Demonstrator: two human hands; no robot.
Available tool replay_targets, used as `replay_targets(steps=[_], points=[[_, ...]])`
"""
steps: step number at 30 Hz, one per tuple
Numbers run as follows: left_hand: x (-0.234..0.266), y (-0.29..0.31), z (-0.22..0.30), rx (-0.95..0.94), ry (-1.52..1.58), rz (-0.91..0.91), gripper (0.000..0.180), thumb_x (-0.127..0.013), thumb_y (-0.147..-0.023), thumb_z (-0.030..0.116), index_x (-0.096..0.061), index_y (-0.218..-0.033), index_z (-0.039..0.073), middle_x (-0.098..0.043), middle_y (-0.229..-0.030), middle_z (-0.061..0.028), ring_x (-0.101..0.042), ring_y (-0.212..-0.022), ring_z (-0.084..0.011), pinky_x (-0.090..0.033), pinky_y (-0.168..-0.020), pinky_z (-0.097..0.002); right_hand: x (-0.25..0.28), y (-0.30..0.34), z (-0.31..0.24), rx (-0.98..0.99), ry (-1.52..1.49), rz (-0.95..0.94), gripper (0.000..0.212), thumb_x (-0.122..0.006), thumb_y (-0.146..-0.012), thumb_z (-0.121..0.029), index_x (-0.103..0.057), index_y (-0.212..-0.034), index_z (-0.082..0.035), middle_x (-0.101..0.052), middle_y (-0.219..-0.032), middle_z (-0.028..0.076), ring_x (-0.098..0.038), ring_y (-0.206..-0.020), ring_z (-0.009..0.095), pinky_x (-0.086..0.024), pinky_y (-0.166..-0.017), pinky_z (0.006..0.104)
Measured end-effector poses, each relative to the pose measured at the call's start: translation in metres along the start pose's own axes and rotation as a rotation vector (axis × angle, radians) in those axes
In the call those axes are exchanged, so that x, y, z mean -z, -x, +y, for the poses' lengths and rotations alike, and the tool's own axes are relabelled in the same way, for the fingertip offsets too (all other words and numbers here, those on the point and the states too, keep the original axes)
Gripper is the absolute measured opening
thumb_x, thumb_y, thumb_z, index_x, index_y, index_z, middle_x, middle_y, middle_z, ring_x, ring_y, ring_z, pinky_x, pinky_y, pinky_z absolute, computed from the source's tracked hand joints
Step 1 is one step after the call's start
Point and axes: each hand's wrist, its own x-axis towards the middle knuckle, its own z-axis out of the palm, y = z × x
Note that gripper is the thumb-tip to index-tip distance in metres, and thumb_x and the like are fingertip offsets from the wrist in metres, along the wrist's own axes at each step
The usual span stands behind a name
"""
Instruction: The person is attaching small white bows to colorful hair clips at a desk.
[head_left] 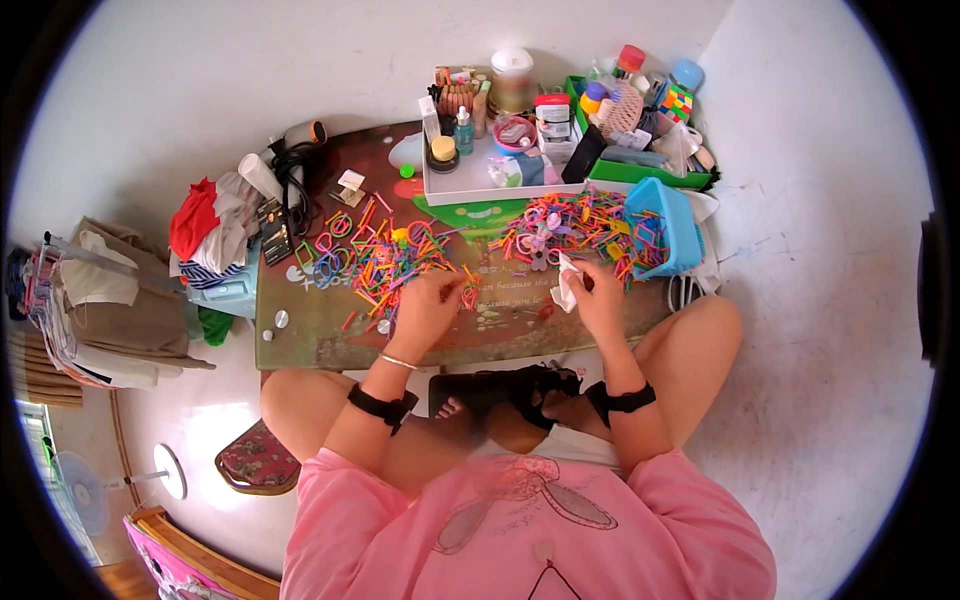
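My left hand (428, 305) is over the right edge of a loose heap of coloured plastic sticks (385, 262). Its fingers are bent together in a pinch; what is in them is too small to make out. A crumpled white tissue (567, 285) is held between the thumb and fingers of my right hand (598, 298), just above the table (520, 335). Beyond that hand lies a second heap of coloured sticks (570, 225), with flower-shaped pieces among them. A blue plastic basket (680, 235) leans on its side at this heap's right, more sticks inside it.
At the back stands a white tray (480, 196) of bottles and jars, beside a green box (655, 178) crammed with small goods. Folded clothes (205, 220) and a hair dryer (300, 135) are at the left. Round metal discs (281, 319) lie near the table's left edge.
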Motion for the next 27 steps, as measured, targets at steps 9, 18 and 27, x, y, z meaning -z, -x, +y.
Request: replay_targets(steps=[9,18,27], points=[[0.022,-0.007,-0.021,0.118,-0.831,0.098,0.02,-0.055,-0.074,0.005,-0.066,-0.091,0.004,-0.061,-0.091,-0.0141,-0.06,-0.076,-0.0295,-0.049,-0.067,-0.04,-0.025,0.015,0.003,0.259,0.786,-0.192,0.01,-0.058,-0.074,-0.012,-0.063,-0.079,-0.005,-0.06,-0.079,0.012,-0.059,-0.08,0.028,-0.048,-0.064,0.0417],[0.009,-0.006,-0.006,-0.159,-0.556,0.222,0.024,-0.058,-0.07,0.003,-0.064,-0.093,0.002,-0.059,-0.1,-0.0151,-0.055,-0.095,-0.0325,-0.045,-0.082,-0.0432,-0.038,0.015,0.0,0.225,0.609,-0.21,0.016,-0.056,-0.076,-0.016,-0.058,-0.076,0.0,-0.058,-0.079,0.017,-0.059,-0.08,0.031,-0.048,-0.063,0.0409],[-0.032,0.011,0.012,-0.093,0.095,-0.259,0.019,-0.063,-0.08,0.013,-0.062,-0.094,0.0,-0.061,-0.077,-0.013,-0.058,-0.06,-0.0223,-0.046,-0.058,-0.0309,-0.062,0.033,-0.019,0.04,-0.213,-0.236,0.025,-0.054,-0.086,-0.022,-0.055,-0.084,0.003,-0.057,-0.068,0.017,-0.055,-0.058,0.029,-0.042,-0.056,0.0348]])
